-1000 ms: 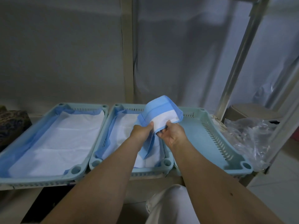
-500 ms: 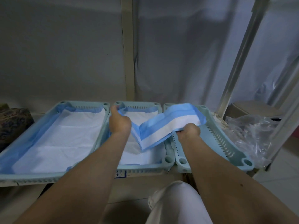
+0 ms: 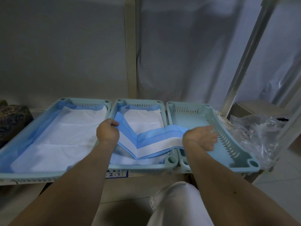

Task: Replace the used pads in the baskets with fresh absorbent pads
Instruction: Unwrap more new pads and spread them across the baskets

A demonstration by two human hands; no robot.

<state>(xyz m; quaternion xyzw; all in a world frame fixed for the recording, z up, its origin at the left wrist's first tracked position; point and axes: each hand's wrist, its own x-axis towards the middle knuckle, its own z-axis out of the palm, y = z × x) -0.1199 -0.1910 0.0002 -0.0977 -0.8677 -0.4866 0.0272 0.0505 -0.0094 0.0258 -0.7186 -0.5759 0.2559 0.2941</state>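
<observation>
The fresh pad [image 3: 151, 141], still folded into a long blue-and-white strip, hangs stretched between the two hands in the middle of the frame, bent into a shallow V whose low point sags over the near end of the middle basket [image 3: 171, 160]. Its long axis runs left to right across the picture, crossing from the middle basket toward the right basket [image 3: 228, 144]. The left hand [image 3: 107, 131] pinches the strip's left end, fingers curled round the blue edge, above the rim shared by the left basket [image 3: 107, 111] and the middle one. The right hand [image 3: 200, 137] holds the other end just inside the right basket; it is blurred, so how its fingers lie I cannot tell beyond that the pad's end disappears under them.

The right basket shows a bare slotted floor, while the left and middle baskets each already hold a spread white pad with blue borders. So the strip probably belongs in the right basket, and it lies crosswise to that basket's length, which runs from near edge to far edge. The right hand is the nearer one; the left end would need to swing right and away before unfolding.
</observation>
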